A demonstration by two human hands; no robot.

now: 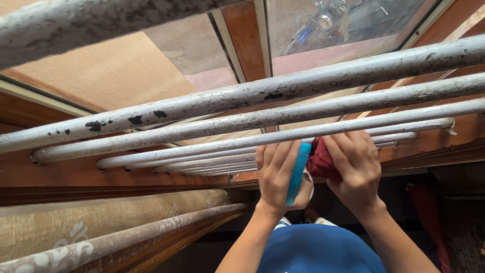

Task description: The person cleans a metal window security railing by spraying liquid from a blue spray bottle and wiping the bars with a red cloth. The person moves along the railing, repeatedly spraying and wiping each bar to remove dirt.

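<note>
Overhead, left hand [277,174] clutching blue bottle [298,172], right hand [356,164] gripping red cloth [319,163] against bars [283,136].

You face a rack of grey-white bars [262,119], paint chipped in dark spots, running side by side. A dark red cloth [321,162] is pressed against one bar.
</note>
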